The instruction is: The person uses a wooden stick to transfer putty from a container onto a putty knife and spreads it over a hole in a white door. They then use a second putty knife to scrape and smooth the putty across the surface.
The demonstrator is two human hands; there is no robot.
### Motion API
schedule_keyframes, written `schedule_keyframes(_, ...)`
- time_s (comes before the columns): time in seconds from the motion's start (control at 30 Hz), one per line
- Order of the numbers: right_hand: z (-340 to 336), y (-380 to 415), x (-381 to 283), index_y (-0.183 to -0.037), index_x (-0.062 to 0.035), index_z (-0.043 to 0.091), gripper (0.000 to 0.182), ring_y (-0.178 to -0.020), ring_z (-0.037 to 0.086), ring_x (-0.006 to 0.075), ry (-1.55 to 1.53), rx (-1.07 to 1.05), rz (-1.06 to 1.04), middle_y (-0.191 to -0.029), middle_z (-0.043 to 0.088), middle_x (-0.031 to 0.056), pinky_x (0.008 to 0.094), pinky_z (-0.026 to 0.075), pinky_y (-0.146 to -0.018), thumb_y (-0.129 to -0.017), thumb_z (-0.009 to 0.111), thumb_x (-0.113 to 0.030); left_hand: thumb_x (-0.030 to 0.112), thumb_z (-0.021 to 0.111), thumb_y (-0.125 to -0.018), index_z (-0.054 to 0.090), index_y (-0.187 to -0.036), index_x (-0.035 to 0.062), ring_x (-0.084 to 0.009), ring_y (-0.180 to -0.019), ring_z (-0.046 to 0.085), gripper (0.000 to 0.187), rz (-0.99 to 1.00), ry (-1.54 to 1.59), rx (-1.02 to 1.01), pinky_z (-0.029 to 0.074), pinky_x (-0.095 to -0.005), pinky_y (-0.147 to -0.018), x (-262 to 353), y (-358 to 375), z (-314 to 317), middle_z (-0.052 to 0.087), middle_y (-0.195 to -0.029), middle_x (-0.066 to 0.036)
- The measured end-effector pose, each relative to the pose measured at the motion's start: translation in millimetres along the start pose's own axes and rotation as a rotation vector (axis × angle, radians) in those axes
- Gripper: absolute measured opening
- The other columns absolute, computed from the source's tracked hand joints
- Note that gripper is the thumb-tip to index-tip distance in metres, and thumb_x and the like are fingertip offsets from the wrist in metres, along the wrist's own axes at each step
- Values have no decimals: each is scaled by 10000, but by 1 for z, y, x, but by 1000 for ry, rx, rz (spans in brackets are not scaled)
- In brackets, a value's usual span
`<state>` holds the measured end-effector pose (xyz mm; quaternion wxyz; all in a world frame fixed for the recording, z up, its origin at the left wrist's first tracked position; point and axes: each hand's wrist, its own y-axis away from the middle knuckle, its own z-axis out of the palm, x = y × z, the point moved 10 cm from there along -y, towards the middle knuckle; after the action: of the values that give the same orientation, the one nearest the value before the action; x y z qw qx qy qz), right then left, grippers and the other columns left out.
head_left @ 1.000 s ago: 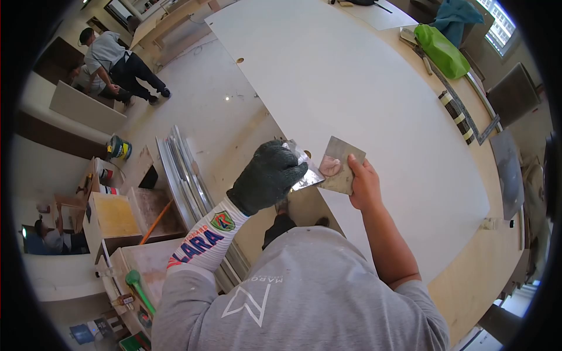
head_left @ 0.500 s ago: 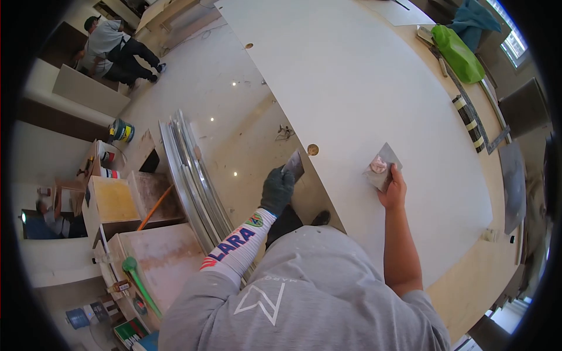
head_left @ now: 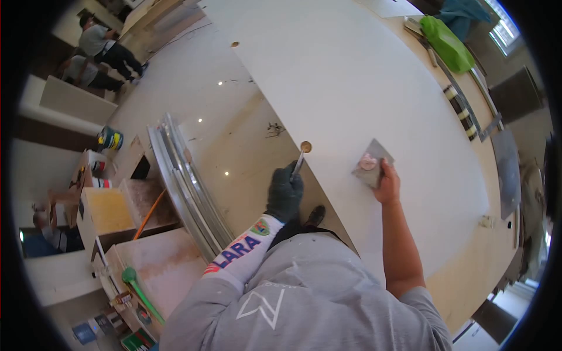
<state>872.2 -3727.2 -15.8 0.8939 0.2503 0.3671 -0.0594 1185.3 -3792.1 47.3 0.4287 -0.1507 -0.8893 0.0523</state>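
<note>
My left hand, in a dark glove, is closed around a putty knife. The blade shows nearly edge-on, its tip at the round hole by the left edge of a large white panel; whether it touches cannot be told. My bare right hand grips a flat metal scraper over the panel. A lump of pinkish putty sits on that scraper. Another round hole lies farther up the same edge.
Metal profiles lean left beside boxy cabinets. A green bag, a striped roll and a metal square lie along the panel's right side. Two people are at the far left, another person lower left. A bucket stands on the floor.
My left hand has turned the putty knife edge-on and brought its tip to the hole. My right hand with the scraper has shifted slightly left. The whole view has shifted a little.
</note>
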Motion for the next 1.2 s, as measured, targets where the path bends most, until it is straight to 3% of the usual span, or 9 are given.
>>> schedule_keyframes(0.2, 58, 29, 28, -1263, 3, 544, 324, -992, 682, 204, 109, -96, 92, -1138, 659, 102, 349, 583, -839, -1038, 526, -229, 44, 663, -754, 699, -1140, 95, -297, -899, 608, 391, 631, -196, -111, 485, -441, -795, 112, -9, -61, 649, -979, -89)
schedule_keyframes(0.3, 76, 33, 31, -1248, 11, 552, 315, -996, 684, 199, 172, -117, 109, -1131, 661, 107, 340, 581, -836, -1038, 522, -222, 103, 679, -746, 698, -1130, 116, -275, -904, 595, 384, 728, -452, -253, 460, -445, -785, 140, 3, -55, 654, -998, -63)
schedule_keyframes(0.4, 86, 40, 32, -1215, 7, 581, 301, -932, 675, 168, 250, -157, 133, -1092, 680, 88, 317, 564, -767, -1027, 550, -225, 165, 659, -771, 693, -1128, 129, -258, -919, 596, 361, 770, -509, -193, 449, -444, -781, 155, 15, -56, 653, -1017, -47)
schedule_keyframes(0.53, 73, 47, 20, -1198, -1, 613, 291, -876, 661, 149, 689, -87, 59, -1069, 691, 60, 296, 540, -719, -1018, 572, -226, 175, 610, -815, 687, -1139, 118, -249, -914, 596, 338, 622, -722, -416, 450, -448, -780, 149, 28, -20, 638, -1012, -35)
schedule_keyframes(0.57, 73, 43, 27, -1199, -4, 622, 296, -890, 661, 151, 526, -121, 24, -1057, 691, 59, 295, 538, -728, -1021, 565, -234, 179, 595, -825, 686, -1143, 117, -246, -915, 596, 337, 570, -776, -479, 450, -449, -781, 134, 35, -6, 634, -1006, -36)
schedule_keyframes(0.63, 59, 42, 34, -1236, -8, 611, 326, -932, 660, 162, 367, -141, 13, -1071, 682, 72, 303, 538, -762, -1025, 555, -250, 178, 593, -819, 692, -1105, 122, -252, -907, 603, 307, 796, -671, -188, 459, -447, -783, 151, 52, -17, 638, -965, -41)
schedule_keyframes(0.8, 10, 31, -9, -1349, -27, 509, 404, -1073, 630, 208, 6, -39, -54, -1252, 608, 98, 348, 545, -865, -1026, 547, -268, 99, 623, -800, 691, -1167, 135, -282, -895, 614, 374, 603, -456, -292, 491, -456, -808, 118, 44, -17, 645, -954, -79)
schedule_keyframes(1.0, -49, 31, -7, -1279, -50, 538, 353, -1070, 625, 209, -51, -6, 17, -1206, 621, 72, 354, 544, -860, -1023, 554, -294, 116, 548, -896, 609, -1263, 19, -399, -956, 615, 384, 74, -156, 198, 499, -508, -868, 14, 33, -38, 618, -975, -207)
schedule_keyframes(1.2, -48, 25, -9, -1234, -75, 564, 317, -1056, 634, 198, 105, 5, 31, -1161, 645, 53, 390, 537, -872, -1028, 535, -313, 126, 546, -898, 524, -1342, -6, -430, -1028, 596, 463, -69, -151, 318, 499, -496, -907, -4, 29, 11, 584, -1121, -258)
